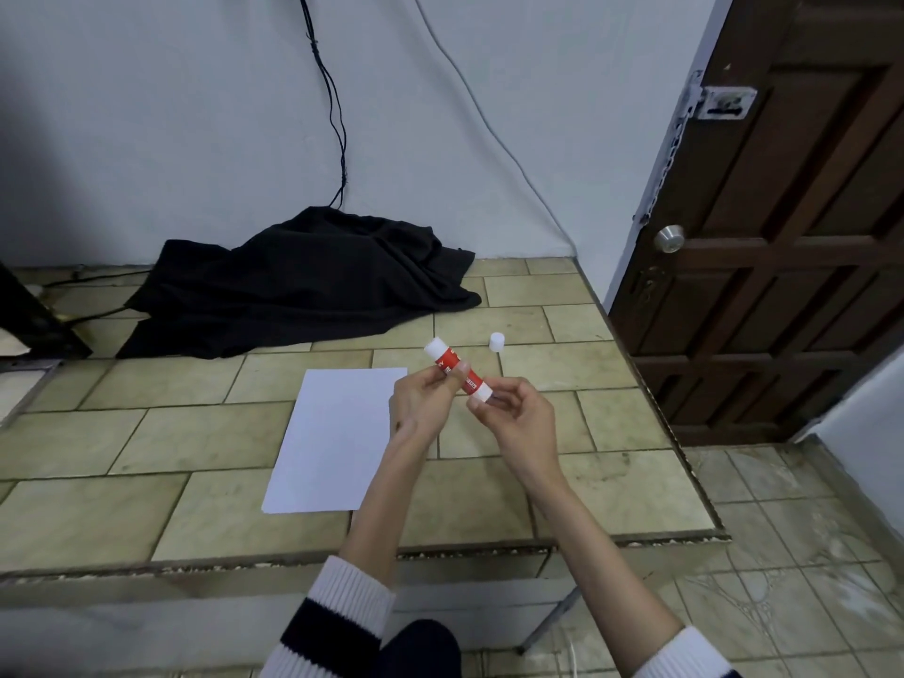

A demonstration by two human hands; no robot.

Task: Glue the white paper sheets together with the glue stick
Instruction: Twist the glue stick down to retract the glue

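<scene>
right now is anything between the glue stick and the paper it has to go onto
Nothing visible. The glue stick is held in the air by both the left hand and right hand, cap already off, and the white paper lies bare just beside and below.

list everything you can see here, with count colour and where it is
glue stick: 1, red and white, held in both hands above the counter
cap: 1, white, standing on the counter beyond the hands
paper: white, flat on the counter; sheet count unclear
cloth: 1, black, heaped at the wall
counter: 1, beige tiles
door: 1, dark brown, right
cables: black, down the wall
left hand: 1, gripping the stick's middle
right hand: 1, at the stick's near end
</scene>
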